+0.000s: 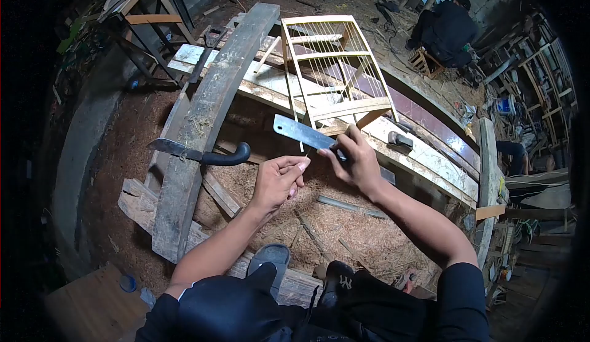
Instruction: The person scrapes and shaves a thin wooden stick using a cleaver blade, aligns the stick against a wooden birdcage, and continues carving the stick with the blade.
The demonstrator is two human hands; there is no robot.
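— What is being held?

— A thin pale stick (302,147) is pinched in the left grip (276,183), and a broad flat blade (305,134) is held in the right grip (359,165), close beside it (whether they touch cannot be told).

— And what is seen beyond the grips?

— A barred wooden frame (332,54) is set on the plank table (439,171). A dark curved-handled knife (198,154) is laid across the grey beam (210,99) at the left.

— And lower down?

— The floor (138,121) is strewn with shavings (362,234); at the upper right, a crouched person (448,31) is seen.
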